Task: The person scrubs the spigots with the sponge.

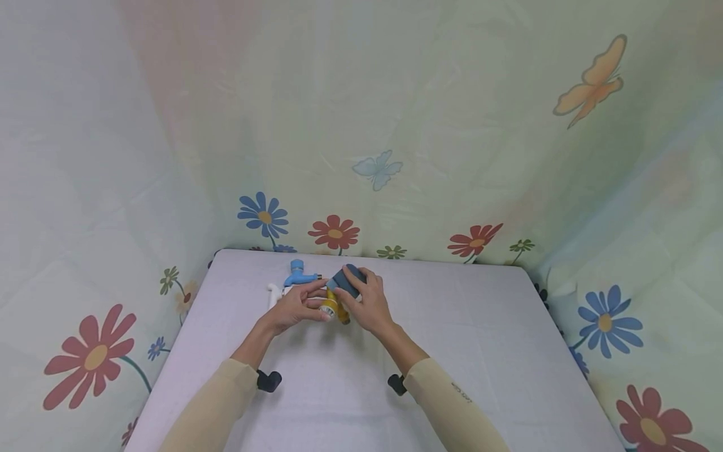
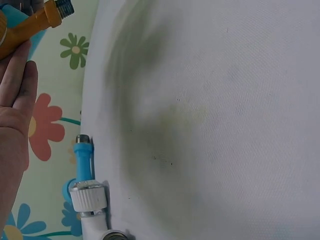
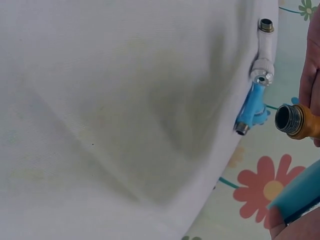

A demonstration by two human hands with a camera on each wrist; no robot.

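Note:
A yellow tap (image 1: 329, 304) with a threaded end (image 3: 289, 119) is held up over the table by my left hand (image 1: 294, 309), whose fingers (image 2: 14, 80) lie along its underside. Against the tap's upper side my right hand (image 1: 369, 303) grips a two-tone blue sponge-like block (image 1: 346, 282), dark on one face and lighter on the other. The right wrist view catches only the lighter teal side (image 3: 300, 192) of this block, with a fingertip on its edge. Part of the tap is hidden behind the block and fingers.
Behind my left hand, a blue tap (image 1: 297, 276) and a white tap (image 1: 273, 294) lie close together near the far edge of the white-covered table (image 1: 452, 345). A curtain (image 1: 452, 157) printed with flowers and butterflies stands around the back and sides.

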